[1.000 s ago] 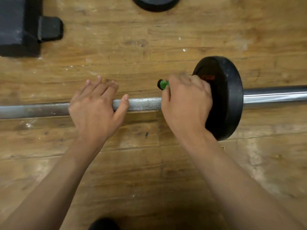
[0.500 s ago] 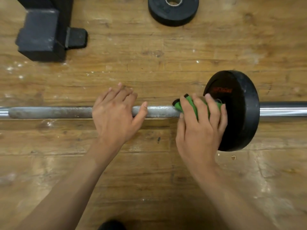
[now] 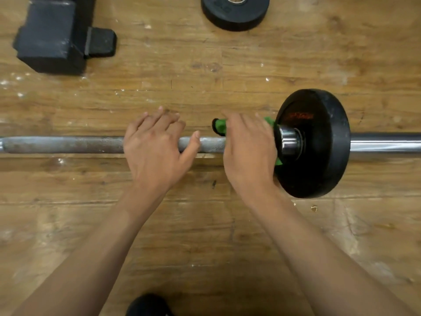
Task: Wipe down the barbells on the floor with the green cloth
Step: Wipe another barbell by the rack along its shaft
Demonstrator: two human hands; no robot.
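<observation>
A steel barbell (image 3: 68, 144) lies left to right across the wooden floor, with a black weight plate (image 3: 323, 142) on its right part. My left hand (image 3: 155, 147) rests flat on the knurled shaft, fingers straight. Just right of it, my right hand (image 3: 248, 153) presses the green cloth (image 3: 219, 126) over the shaft beside the plate's collar. Green edges of the cloth show at both sides of that hand; most of the cloth is hidden under it.
A loose black weight plate (image 3: 234, 12) lies flat at the top. The black base of a piece of equipment (image 3: 52, 35) stands at the top left. A dark shoe tip (image 3: 148, 304) shows at the bottom edge.
My right hand with the cloth has rolled over the shaft, fingers now flatter on top, and the collar shows beside it. The view has shifted, so everything sits lower in the frame. The left hand stays put.
</observation>
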